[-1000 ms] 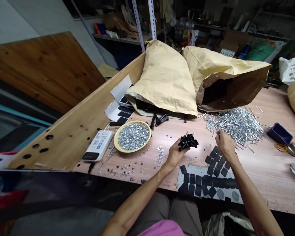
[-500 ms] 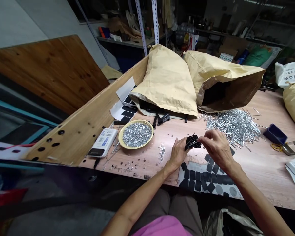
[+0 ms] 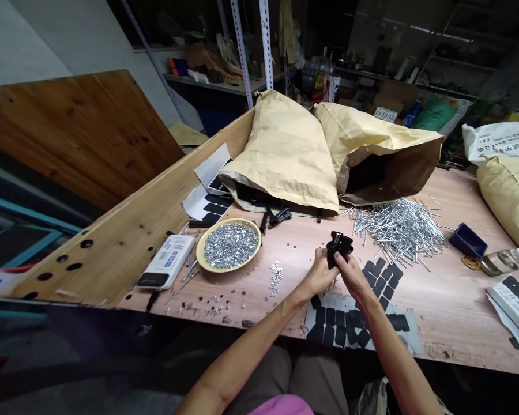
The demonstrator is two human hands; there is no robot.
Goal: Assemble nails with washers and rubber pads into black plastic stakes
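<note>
My left hand (image 3: 319, 272) and my right hand (image 3: 349, 271) meet over the middle of the wooden table (image 3: 450, 300), both closed around a bundle of black plastic parts (image 3: 339, 244) that sticks up between them. Just below the hands lies a grey sheet of black adhesive pads (image 3: 354, 323). A heap of thin metal pins (image 3: 398, 226) spreads to the right of the hands. A yellow dish of small silver washers (image 3: 229, 244) sits to the left, with a little cluster of loose washers (image 3: 275, 272) near my left wrist.
Two tan paper sacks (image 3: 285, 155) lie open at the back, with black parts (image 3: 277, 217) spilling from one. A white box (image 3: 166, 260) lies by the raised wooden side board (image 3: 125, 230). A blue tray (image 3: 467, 241), tape roll (image 3: 501, 260) and more pad sheets (image 3: 514, 294) are at right.
My right hand left the pin heap and came across to the black parts held in my left hand. Both hands now grip the bundle together, slightly lower and nearer me.
</note>
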